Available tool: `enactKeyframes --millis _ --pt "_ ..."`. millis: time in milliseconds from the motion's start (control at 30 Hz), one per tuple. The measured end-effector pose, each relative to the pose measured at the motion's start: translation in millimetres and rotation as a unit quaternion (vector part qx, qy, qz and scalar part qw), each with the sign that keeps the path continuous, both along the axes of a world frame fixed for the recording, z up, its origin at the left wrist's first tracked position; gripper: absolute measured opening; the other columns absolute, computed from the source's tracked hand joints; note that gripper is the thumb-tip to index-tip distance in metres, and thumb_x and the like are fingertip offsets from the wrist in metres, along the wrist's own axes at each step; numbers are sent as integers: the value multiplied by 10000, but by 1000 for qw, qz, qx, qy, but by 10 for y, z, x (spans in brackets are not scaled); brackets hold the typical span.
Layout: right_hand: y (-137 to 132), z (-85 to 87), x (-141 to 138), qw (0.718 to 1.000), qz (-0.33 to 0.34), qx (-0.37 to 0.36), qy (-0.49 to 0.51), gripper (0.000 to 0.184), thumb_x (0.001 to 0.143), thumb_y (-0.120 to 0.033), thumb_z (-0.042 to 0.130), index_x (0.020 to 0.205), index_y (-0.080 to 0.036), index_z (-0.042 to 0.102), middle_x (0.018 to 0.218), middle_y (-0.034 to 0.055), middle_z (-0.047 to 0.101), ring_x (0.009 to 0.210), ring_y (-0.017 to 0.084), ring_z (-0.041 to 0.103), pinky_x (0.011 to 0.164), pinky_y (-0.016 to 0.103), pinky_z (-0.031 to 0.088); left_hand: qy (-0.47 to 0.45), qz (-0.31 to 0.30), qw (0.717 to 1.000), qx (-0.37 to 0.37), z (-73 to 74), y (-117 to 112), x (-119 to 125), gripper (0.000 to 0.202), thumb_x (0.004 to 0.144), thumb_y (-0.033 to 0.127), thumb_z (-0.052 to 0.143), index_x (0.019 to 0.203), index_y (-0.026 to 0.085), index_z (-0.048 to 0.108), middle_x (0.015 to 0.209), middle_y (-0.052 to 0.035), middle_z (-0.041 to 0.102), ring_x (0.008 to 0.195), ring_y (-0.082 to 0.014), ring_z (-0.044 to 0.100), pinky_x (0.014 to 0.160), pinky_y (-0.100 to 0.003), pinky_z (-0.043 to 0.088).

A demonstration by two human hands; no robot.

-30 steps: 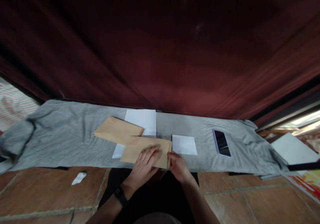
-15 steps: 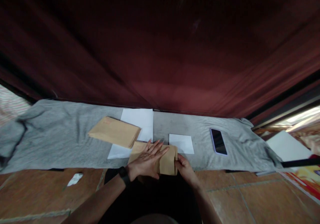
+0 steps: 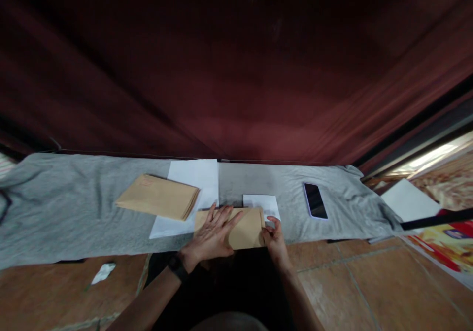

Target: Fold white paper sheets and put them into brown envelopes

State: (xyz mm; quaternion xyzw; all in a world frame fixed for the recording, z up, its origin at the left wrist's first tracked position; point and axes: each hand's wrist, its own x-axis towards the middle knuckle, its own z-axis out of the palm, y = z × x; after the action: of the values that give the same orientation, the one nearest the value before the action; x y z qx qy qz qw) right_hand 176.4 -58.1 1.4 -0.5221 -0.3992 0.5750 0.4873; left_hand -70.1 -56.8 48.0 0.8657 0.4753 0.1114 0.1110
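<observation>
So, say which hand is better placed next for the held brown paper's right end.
Likely the right hand: it is at that end of the brown paper, while the left hand lies spread farther left.

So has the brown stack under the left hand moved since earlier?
Yes, to the right: the brown stack is now closer to the unmoved phone.

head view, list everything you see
cloth: 1, grey, middle
large paper: count unclear, white, centre-left
left envelopes: 1 stack, tan, overlapping it
front envelopes: count unclear, tan, front centre
small paper: 1, white, centre-right
phone: 1, black-lilac, right
backdrop: 1, maroon, back
panel: 1, white, far right
printed item: 1, red-yellow, lower right
scrap: 1, white, lower left
floor tiles: several, brown, bottom
watch: 1, black, left wrist
left hand: 1, bare, on front envelopes
right hand: 1, bare, at their right edge
</observation>
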Motion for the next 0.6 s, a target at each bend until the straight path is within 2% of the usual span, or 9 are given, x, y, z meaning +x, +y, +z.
enactKeyframes --millis 67,167,267,367,433,533,600 --pt "18 -44 26 999 0 21 -24 390 768 -515 702 1015 -248 561 697 -41 643 583 146 591 581 264 498 3 -3 1000 6 -11 2 14 1161 663 433 816 1612 283 165 1620 -166 315 1496 -390 285 1229 -624 60" --pt "45 -37 108 998 18 42 -53 344 769 -556 694 843 -228 623 770 16 688 724 187 645 692 308 542 9 -6 1000 14 -26 -8 35 1148 676 401 811 1613 272 161 1628 -173 290 1505 -386 266 1231 -617 64" --pt "56 66 239 989 41 69 -124 278 781 -495 701 880 -236 721 901 54 711 881 232 662 837 374 551 15 -13 1000 22 -34 -28 56 1149 683 378 806 1615 284 142 1646 -171 249 1518 -383 234 1231 -617 50" --pt "45 245 356 956 86 116 -254 183 828 -392 665 888 -259 776 925 68 687 926 242 642 913 393 521 22 -23 999 16 -30 -33 86 1152 694 382 796 1617 301 113 1652 -156 240 1528 -382 208 1230 -621 49" --pt "29 380 383 934 142 132 -302 227 887 -348 573 897 -267 785 914 67 686 918 236 642 910 385 518 29 -28 999 6 -21 -21 112 1164 692 394 797 1618 312 97 1650 -147 250 1529 -381 205 1229 -618 54" --pt "20 554 358 942 233 96 -221 301 890 -298 511 1045 -271 768 1005 51 724 978 228 662 947 379 515 37 -36 999 -10 -5 9 146 1184 678 412 808 1617 326 93 1644 -139 268 1521 -384 225 1228 -614 49" --pt "43 626 341 955 258 39 -139 344 870 -321 532 1134 -257 743 1044 45 742 1007 234 675 967 390 516 44 -42 998 -19 5 18 159 1194 669 414 813 1617 330 91 1638 -137 280 1518 -383 235 1227 -613 48"
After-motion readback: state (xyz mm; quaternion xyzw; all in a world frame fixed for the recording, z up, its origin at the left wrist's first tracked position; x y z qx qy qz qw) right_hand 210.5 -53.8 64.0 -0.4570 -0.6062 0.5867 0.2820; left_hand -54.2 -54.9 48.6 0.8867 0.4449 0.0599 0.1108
